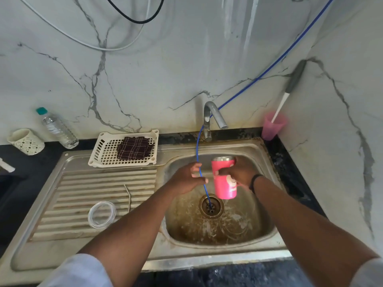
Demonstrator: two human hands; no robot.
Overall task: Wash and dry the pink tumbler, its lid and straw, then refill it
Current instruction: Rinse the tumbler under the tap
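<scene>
My right hand (240, 172) grips the pink tumbler (224, 183) upright above the steel sink basin (255, 228), a little right of the drain. My left hand (188, 177) is closed on the thin blue hose (198, 141), whose end hangs down to the drain (211, 206). The clear round lid (101, 214) lies flat on the ribbed drainboard (83, 189). Beside it lies the bent metal straw (129, 195).
A curved tap (213, 117) stands behind the basin. A white basket (103, 150) with a dark checked cloth (134, 148) sits at the back of the drainboard. A water bottle (58, 129) and a patterned cup (26, 141) are on the left; a pink cup (271, 127) with a brush stands in the right corner.
</scene>
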